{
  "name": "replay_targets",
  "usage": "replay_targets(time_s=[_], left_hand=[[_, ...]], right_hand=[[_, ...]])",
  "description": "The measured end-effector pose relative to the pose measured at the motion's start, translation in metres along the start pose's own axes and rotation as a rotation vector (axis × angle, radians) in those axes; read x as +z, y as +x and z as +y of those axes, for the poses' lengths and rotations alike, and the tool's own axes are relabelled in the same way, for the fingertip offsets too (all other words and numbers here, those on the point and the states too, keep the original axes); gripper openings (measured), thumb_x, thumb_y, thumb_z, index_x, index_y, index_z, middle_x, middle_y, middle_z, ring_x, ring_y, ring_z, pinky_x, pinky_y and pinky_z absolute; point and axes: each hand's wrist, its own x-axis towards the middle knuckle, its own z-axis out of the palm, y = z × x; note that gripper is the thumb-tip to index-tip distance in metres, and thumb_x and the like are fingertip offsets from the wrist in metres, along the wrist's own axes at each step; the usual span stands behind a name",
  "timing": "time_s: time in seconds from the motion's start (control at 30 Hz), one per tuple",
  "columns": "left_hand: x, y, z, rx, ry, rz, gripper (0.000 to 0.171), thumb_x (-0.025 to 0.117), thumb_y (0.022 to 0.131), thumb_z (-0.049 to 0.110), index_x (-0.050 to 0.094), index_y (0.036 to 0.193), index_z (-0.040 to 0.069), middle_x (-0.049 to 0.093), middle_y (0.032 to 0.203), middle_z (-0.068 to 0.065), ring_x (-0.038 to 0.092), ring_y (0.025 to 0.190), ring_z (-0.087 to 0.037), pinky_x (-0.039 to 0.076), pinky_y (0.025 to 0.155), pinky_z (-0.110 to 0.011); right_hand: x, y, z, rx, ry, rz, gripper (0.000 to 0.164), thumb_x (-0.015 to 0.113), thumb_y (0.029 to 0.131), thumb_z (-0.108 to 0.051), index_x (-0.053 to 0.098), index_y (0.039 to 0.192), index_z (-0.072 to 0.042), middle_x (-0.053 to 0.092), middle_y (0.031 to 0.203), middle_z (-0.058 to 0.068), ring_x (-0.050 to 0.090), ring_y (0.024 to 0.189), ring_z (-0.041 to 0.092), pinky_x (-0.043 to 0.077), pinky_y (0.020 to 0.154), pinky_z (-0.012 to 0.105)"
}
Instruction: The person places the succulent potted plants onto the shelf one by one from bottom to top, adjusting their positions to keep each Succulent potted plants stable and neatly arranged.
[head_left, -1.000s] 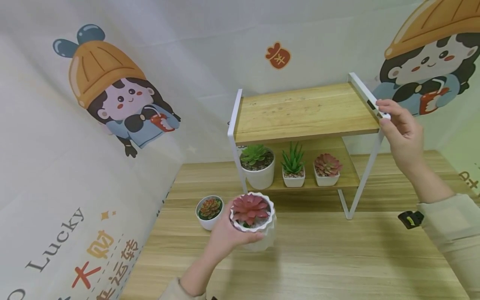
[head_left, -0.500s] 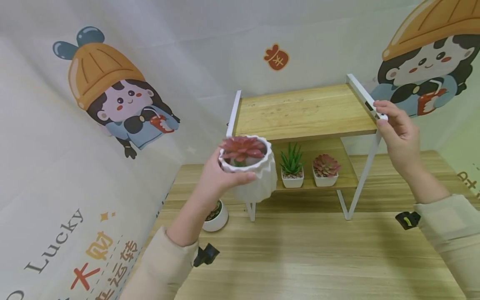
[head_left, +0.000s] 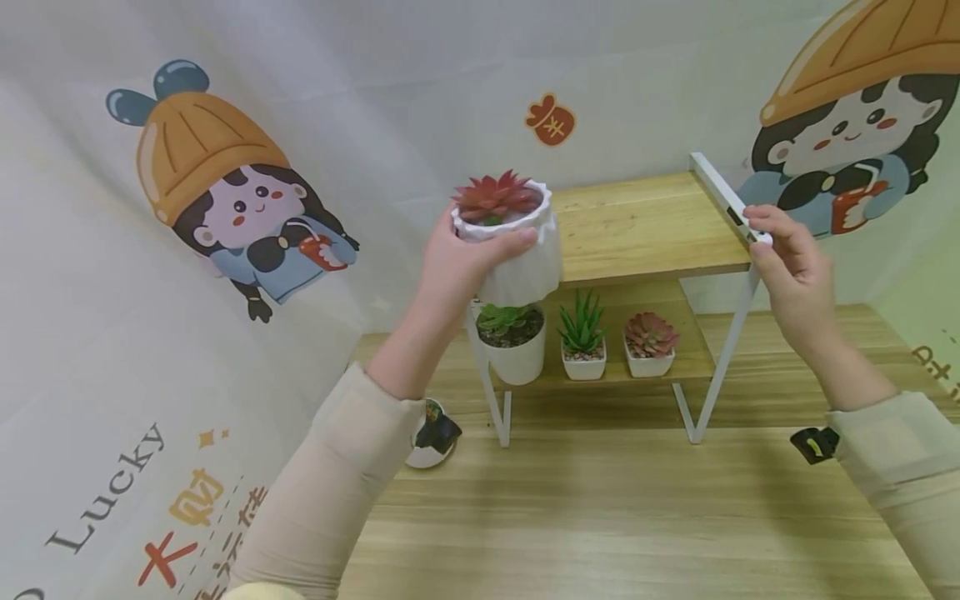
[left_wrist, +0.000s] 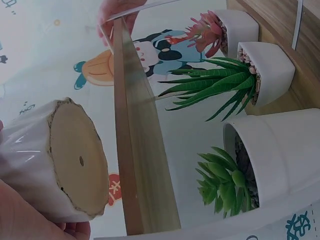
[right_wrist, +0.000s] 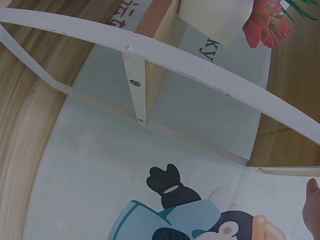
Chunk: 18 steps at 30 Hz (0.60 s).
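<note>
White ribbed pot [head_left: 520,258] with red succulent [head_left: 495,194], upper centre of the head view, held upright in the air at the left end of the top shelf board [head_left: 637,225]; long axis vertical, rosette up. Left hand [head_left: 461,262] wraps it, thumb across the front rim, fingers hidden behind. Left wrist view: only the pot's bare base [left_wrist: 77,165] shows, lower left, level with the board edge; whether it touches the board can't be told. Right hand [head_left: 791,275] pinches the white frame rail [head_left: 723,196] at the shelf's right corner. Lower shelf: round pot with green succulent [head_left: 513,342], square pot with spiky plant [head_left: 585,337], square pot with pink succulent [head_left: 649,343]. Small pot on the table [head_left: 427,437], lower centre, mostly hidden by the left sleeve.
</note>
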Motion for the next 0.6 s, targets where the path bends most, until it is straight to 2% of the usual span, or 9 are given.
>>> replay_targets(time_s=[0.13,0.23,0.33,0.5,0.53,0.6], left_hand=[[0.010,0.008,0.002,0.003,-0.001,0.018,0.061,0.072,0.062,0.017,0.042,0.114,0.011,0.050,0.106,-0.004,0.049,0.092,-0.016,0.045,0.075,-0.027],[0.015,0.020,-0.006,0.002,-0.025,0.033,0.061,0.074,0.060,0.017,0.043,0.113,0.012,0.051,0.104,-0.004,0.051,0.091,-0.016,0.045,0.075,-0.026],[0.018,0.040,-0.026,0.001,-0.032,0.053,0.065,0.077,0.055,0.020,0.045,0.111,0.016,0.051,0.104,-0.001,0.051,0.091,-0.015,0.045,0.075,-0.026],[0.021,0.085,-0.080,0.057,-0.021,0.077,0.075,0.080,0.043,0.035,0.045,0.109,0.024,0.050,0.104,0.004,0.050,0.091,-0.012,0.046,0.073,-0.027],[0.022,0.090,-0.087,0.063,-0.021,0.080,0.077,0.080,0.042,0.037,0.044,0.108,0.026,0.050,0.104,0.005,0.050,0.091,-0.011,0.046,0.072,-0.027],[0.024,0.090,-0.086,0.065,-0.014,0.088,0.076,0.080,0.042,0.036,0.045,0.108,0.024,0.050,0.103,0.004,0.050,0.090,-0.012,0.046,0.071,-0.027]], right_hand=[[-0.001,0.000,0.001,0.001,-0.001,0.004,0.023,0.041,0.081,0.006,0.049,0.102,0.010,0.050,0.110,0.008,0.044,0.098,0.017,0.037,0.077,0.016],[-0.002,0.000,0.002,0.000,0.011,0.008,0.023,0.041,0.081,0.007,0.049,0.102,0.010,0.050,0.110,0.008,0.044,0.097,0.017,0.037,0.075,0.016],[-0.003,0.000,0.002,-0.001,0.019,0.007,0.023,0.042,0.081,0.006,0.049,0.102,0.010,0.050,0.110,0.009,0.045,0.095,0.016,0.037,0.073,0.016],[-0.003,-0.001,0.003,-0.001,0.023,-0.007,0.023,0.042,0.081,0.005,0.049,0.103,0.010,0.049,0.111,0.009,0.045,0.094,0.016,0.037,0.071,0.016],[-0.003,-0.001,0.003,-0.002,0.025,-0.009,0.023,0.042,0.082,0.005,0.049,0.103,0.010,0.049,0.111,0.009,0.044,0.094,0.016,0.037,0.071,0.017],[-0.003,-0.001,0.003,-0.003,0.023,-0.008,0.023,0.042,0.082,0.005,0.048,0.103,0.009,0.049,0.111,0.009,0.044,0.094,0.016,0.037,0.070,0.017]])
